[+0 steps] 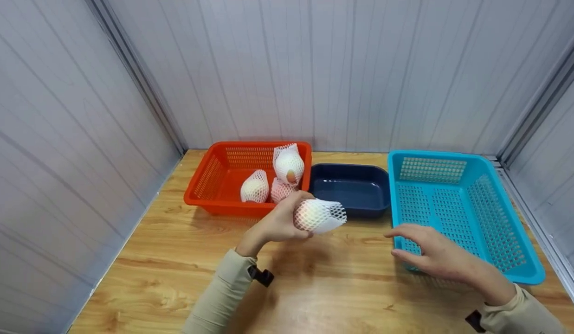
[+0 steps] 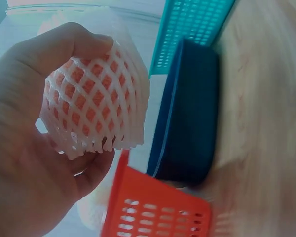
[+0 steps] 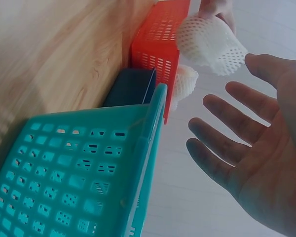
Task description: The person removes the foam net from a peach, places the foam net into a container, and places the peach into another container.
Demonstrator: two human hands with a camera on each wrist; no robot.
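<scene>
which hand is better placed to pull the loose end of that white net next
Probably the right hand: it holds nothing, and the net's loose end points toward its side, while the left hand grips the netted fruit.

a booth: pale panel walls (image 1: pixel 291 69) round a wood-grain tabletop (image 1: pixel 342 292)

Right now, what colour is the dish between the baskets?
The dish is dark blue, clearest in the head view.
</scene>
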